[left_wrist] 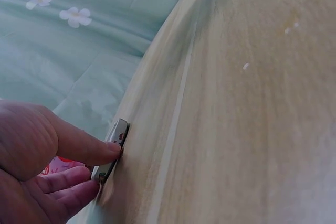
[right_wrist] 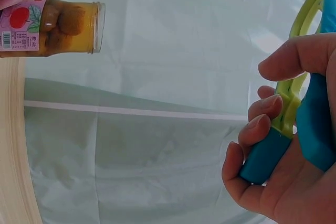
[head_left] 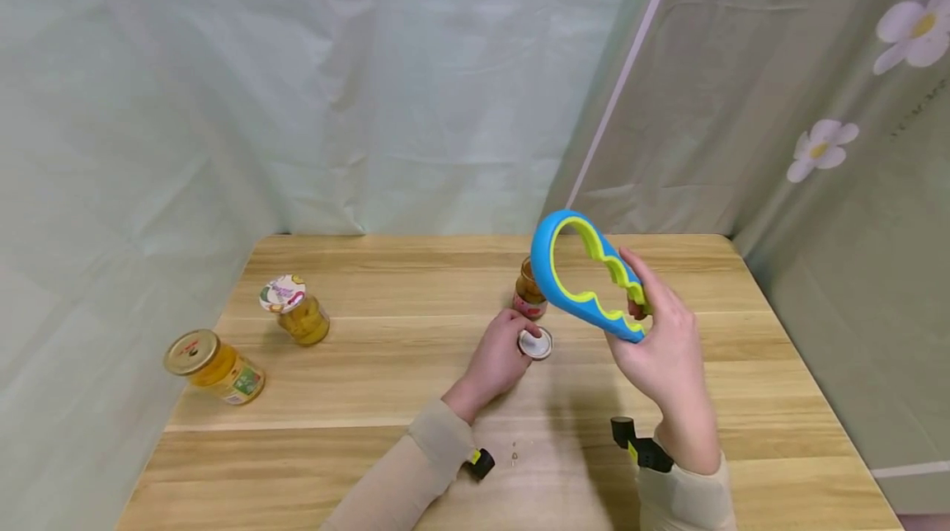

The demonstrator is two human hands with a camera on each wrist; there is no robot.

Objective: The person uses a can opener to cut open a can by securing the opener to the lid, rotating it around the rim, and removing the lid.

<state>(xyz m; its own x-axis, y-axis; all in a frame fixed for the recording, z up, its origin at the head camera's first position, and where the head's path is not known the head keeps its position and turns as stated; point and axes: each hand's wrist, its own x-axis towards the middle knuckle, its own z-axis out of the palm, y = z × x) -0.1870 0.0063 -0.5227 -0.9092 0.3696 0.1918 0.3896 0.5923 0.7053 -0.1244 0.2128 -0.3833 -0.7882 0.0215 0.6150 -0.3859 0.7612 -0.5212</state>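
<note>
My left hand (head_left: 500, 358) is low at the table, its thumb and fingers pinching the rim of a round metal jar lid (head_left: 536, 344). In the head view the lid's pale inner side faces up; the left wrist view catches the lid (left_wrist: 118, 132) edge-on, close against the wood. Just behind it stands an uncapped glass jar (right_wrist: 68, 27) with a pink fruit label and round fruit in amber liquid. Raised above the table, my right hand (head_left: 664, 341) grips the handle end of a blue and lime-green jar opener (head_left: 545, 259), whose wide loop points up and left.
Two lidded jars of yellow fruit are on the left of the wooden table (head_left: 401, 284): one with a patterned white lid (head_left: 284, 293), one with a gold lid (head_left: 191, 351). Small droplets (head_left: 514, 457) dot the front. A pale curtain (head_left: 445, 102) hangs behind.
</note>
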